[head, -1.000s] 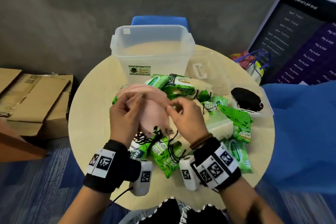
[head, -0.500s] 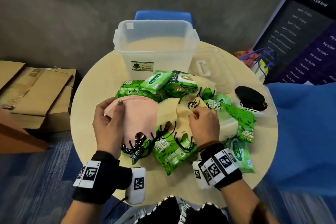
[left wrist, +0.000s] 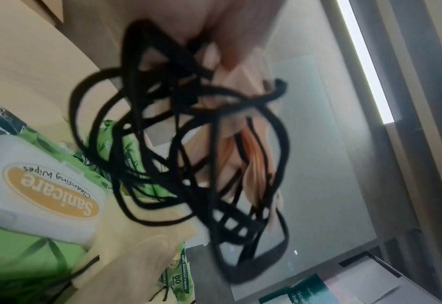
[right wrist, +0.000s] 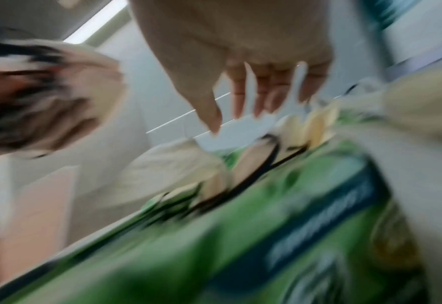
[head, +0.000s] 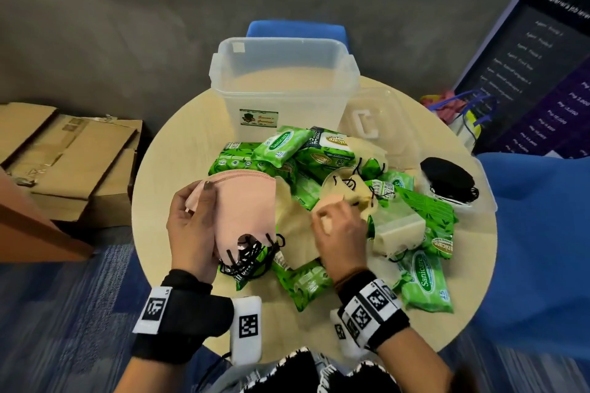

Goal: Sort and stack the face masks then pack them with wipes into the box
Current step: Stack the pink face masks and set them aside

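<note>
Pink fabric face masks (head: 244, 201) stacked in left hand (head: 191, 230) grip; sorting under way. Right hand (head: 338, 233) open over cream fabric masks (head: 348, 191); next: pinch one.

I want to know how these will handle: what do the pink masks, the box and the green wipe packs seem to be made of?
Pink masks: soft matte fabric, probably non-woven, with a stitched top edge and black elastic loops.
Box: translucent, fairly stiff plastic; the table shows through its walls.
Green wipe packs: thin glossy plastic film, crinkled and reflecting light; one has a rigid white flip lid.
</note>
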